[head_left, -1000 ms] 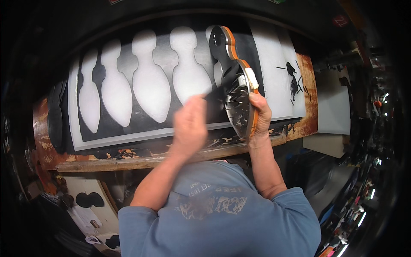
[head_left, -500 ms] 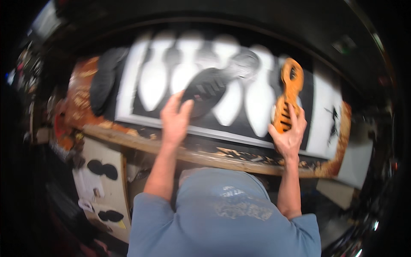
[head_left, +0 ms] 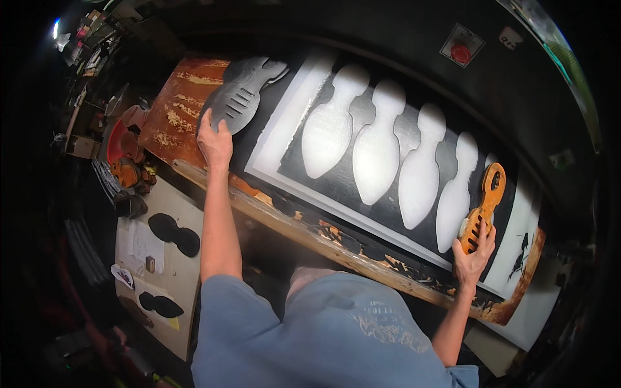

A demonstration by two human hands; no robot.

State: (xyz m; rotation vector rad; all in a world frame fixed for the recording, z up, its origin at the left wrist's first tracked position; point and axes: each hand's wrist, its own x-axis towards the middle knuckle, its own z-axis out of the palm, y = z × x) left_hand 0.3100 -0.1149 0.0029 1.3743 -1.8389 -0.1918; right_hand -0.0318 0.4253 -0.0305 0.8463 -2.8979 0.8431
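The bench (head_left: 194, 90) runs diagonally from upper left to lower right, its worn orange-brown surface showing at the left end. A dark sheet (head_left: 388, 129) with a white border lies along it and carries a row of white sole-shaped cut-outs (head_left: 375, 158), each with its long axis across the bench.

The dark sole piece (head_left: 242, 97) lies at the left end of the sheet, resting partly on the bare bench. Its long axis runs from lower left to upper right, with the slotted wide end toward the person. The left hand (head_left: 215, 143) is at that near end, fingers spread flat on the lower edge of the piece, pressing rather than pinching. The left arm is extended almost straight.

The orange die (head_left: 482, 207) stands at the far right end of the row, just beside the last cut-out. Its long axis points up and slightly right, away from the person. The right hand (head_left: 473, 255) closes around its lower end, fingers wrapped over the slotted part.

The two pieces are well apart, one per hand, with the row of cut-outs between them. Neither hand can reach the other's piece without crossing the sheet.
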